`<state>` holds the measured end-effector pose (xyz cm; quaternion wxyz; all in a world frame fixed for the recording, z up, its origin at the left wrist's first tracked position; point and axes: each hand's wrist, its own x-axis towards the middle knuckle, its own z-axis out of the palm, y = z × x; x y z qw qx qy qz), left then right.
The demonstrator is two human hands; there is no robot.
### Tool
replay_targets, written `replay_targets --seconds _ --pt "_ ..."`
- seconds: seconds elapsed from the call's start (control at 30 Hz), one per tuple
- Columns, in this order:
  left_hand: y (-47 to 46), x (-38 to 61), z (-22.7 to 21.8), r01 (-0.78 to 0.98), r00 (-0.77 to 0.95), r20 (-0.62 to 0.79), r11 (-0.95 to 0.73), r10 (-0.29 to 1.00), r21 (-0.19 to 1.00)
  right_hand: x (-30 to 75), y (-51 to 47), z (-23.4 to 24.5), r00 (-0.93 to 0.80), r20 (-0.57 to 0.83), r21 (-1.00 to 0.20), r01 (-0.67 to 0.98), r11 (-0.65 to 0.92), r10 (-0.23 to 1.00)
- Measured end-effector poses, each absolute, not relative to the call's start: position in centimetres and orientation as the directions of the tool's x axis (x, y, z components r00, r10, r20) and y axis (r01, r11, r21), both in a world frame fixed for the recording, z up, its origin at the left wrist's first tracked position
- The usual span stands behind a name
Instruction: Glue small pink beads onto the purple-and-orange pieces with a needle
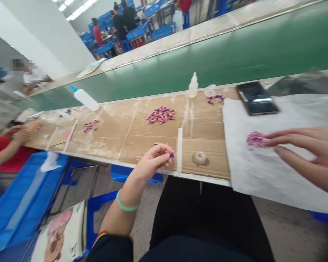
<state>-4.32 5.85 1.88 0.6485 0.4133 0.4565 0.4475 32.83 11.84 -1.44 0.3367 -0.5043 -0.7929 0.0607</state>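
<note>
My left hand (155, 160) is closed in a pinch on a small purple and orange piece (171, 155), held above the cardboard near the table's front edge. On the white paper (243, 174) at the right, my right hand (314, 151) stretches its fingers toward a pile of small pink pieces (256, 139). The fingertips reach the pile's right side; whether they grasp a piece cannot be made out. Between the hands, a small round clear dish (199, 158) stands on the cardboard. A heap of purple and orange pieces (161, 115) lies beyond my left hand.
A small dropper bottle (192, 86) and a phone (257, 98) stand or lie toward the back. More purple and orange pieces (90, 126) and a white bottle with a blue tip (85, 99) lie leftward. A co-worker's hands (19, 134) are at the far left.
</note>
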Motion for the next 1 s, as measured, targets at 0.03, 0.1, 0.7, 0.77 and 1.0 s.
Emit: replay_targets --seconds 0.03,0.1,0.7,0.77,1.0 --pt "5.3 -4.0 1.5 -0.215 0.191 -0.254 0.293 0.948 0.932 33.0 11.7 -1.1 -0.298 0.457 -0.434 0.748 0.502 0.838" --pt "4.3 -3.3 0.8 -0.242 0.207 -0.292 0.338 0.934 0.909 33.1 11.5 -0.8 -0.307 0.440 -0.449 0.739 0.502 0.844" --pt "2.8 -1.3 -2.8 -0.113 0.047 -0.232 0.236 0.972 0.965 33.5 13.0 -3.2 -0.328 0.242 -0.439 0.803 0.404 0.913" --pt "2.8 -1.2 -2.4 -0.106 0.033 -0.243 0.245 0.970 0.964 33.0 13.3 -3.4 -0.340 0.240 -0.432 0.801 0.414 0.909" --pt "2.7 -0.7 -2.0 -0.064 -0.004 -0.244 0.243 0.970 0.968 31.6 13.9 -2.7 -0.363 0.156 -0.327 0.859 0.395 0.919"
